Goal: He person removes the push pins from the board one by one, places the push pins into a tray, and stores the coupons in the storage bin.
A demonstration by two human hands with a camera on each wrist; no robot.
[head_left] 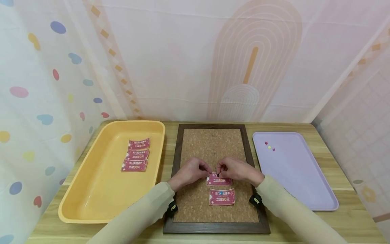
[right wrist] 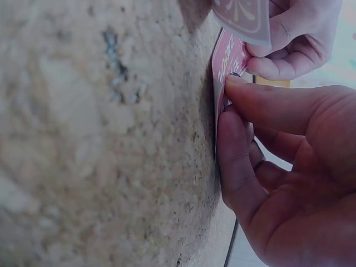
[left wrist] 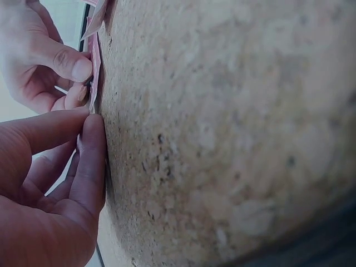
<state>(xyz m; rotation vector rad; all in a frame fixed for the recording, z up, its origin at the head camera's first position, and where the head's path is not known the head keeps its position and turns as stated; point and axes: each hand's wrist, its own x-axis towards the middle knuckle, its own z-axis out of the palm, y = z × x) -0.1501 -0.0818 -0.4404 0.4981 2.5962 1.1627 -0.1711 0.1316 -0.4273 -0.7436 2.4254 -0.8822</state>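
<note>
Pinching a magenta paper coupon [head_left: 220, 181] on the brown-framed cork board [head_left: 195, 210] with your left hand [head_left: 192, 170], you grip a small dark pin [head_left: 217, 175] in your right hand [head_left: 235, 168]; the lower coupon [head_left: 221, 200] is pinned, three coupons [head_left: 134, 165] wait in the yellow plastic tray [head_left: 100, 189].

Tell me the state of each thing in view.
Left hand: pinching upper coupon
Right hand: holding dark pin at upper coupon
Upper coupon: on corkboard, held
Lower coupon: bearing blue pin
Corkboard: lying flat
Yellow tray: holding three loose coupons
Purple tray: holding three loose pins
</note>
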